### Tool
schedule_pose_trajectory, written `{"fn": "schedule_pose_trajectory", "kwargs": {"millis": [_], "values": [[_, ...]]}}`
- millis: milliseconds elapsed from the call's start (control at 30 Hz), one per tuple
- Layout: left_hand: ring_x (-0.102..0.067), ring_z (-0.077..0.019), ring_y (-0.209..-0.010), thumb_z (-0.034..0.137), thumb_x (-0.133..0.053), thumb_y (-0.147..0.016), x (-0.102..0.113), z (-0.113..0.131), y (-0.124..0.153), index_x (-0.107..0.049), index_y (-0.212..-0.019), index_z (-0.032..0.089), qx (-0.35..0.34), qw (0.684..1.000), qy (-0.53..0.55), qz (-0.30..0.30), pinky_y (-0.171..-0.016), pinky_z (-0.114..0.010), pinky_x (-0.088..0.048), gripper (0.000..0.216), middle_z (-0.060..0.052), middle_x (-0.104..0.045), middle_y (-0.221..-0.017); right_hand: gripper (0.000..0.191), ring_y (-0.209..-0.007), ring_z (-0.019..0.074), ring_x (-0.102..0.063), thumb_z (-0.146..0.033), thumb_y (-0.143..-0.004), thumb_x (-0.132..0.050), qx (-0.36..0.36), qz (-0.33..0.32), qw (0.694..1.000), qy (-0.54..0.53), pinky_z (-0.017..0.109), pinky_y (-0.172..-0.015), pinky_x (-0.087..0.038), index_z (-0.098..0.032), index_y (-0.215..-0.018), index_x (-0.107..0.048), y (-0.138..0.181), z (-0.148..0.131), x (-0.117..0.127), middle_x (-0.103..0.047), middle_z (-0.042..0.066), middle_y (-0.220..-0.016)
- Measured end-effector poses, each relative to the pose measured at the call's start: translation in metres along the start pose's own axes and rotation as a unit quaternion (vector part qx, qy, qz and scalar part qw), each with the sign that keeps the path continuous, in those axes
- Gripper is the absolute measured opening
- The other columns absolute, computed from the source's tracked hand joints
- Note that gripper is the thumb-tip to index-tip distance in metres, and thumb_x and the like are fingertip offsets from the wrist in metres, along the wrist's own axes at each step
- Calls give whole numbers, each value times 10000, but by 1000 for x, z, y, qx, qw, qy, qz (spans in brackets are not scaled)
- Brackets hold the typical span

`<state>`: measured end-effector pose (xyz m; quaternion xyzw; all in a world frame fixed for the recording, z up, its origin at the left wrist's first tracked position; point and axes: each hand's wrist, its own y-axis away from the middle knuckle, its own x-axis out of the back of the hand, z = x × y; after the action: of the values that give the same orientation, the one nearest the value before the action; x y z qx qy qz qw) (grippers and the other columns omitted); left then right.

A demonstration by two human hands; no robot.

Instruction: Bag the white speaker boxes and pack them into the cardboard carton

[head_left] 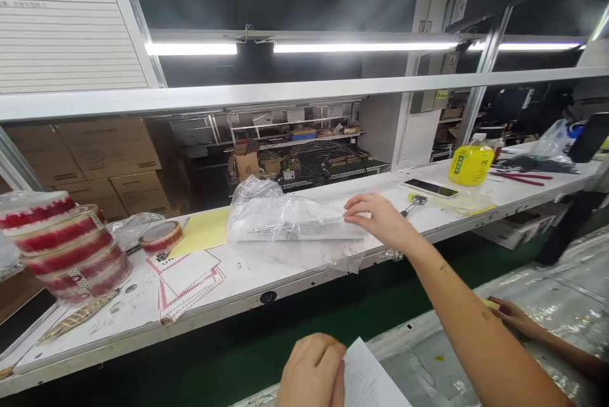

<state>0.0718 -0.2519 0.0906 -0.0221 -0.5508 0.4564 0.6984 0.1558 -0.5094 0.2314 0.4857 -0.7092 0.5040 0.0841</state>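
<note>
On the white counter [295,267], right hand [380,220] reaches the clear plastic bag [280,217]; left hand [311,372] grips a white paper sheet [368,381].
Right hand open, fingers spread, fingertips touching the bag's right end, nothing gripped. Left hand closed on the sheet's edge, well below the bag, over the green belt [238,356]. Yellow paper [202,231] just left of the bag; tape roll [162,236] and red-striped labels [188,280] further left. Phone [432,188] and yellow bottle [471,164] right of the bag. Another person's hand [516,318] lies far lower right of the bag, state unclear.
</note>
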Motion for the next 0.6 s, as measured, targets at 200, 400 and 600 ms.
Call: {"fn": "schedule_pose_trajectory", "kwargs": {"millis": [200,400,600], "values": [[-599,-323,-1098,123,-388,-914,7,27,-58,-648,-1206,135,98,984,49,-143,-970,-521,-512,391,-153,-649,-1217,303,-1032,279,-583,-307,-910,-496,113,-35,987,111,490,-946,-482,-195,-850,-772,-34,-19,22,-749,57,-940],[-569,-347,-1160,111,-513,-855,-6,45,-45,-656,-1230,144,155,963,133,-177,-1033,-550,-459,403,-142,-637,-1246,90,-873,231,-677,-199,-747,-684,41,27,995,89,415,-868,-542,-183,-670,-728,-58,-75,67,-740,18,-841],[-557,-278,-1230,159,-602,-798,-18,47,5,-640,-1222,225,210,917,321,-107,-1117,-500,-420,431,-95,-616,-1306,216,-866,128,-659,-165,-842,-514,62,237,964,104,339,-846,-495,-126,-756,-709,18,-145,102,-712,20,-835]]}}
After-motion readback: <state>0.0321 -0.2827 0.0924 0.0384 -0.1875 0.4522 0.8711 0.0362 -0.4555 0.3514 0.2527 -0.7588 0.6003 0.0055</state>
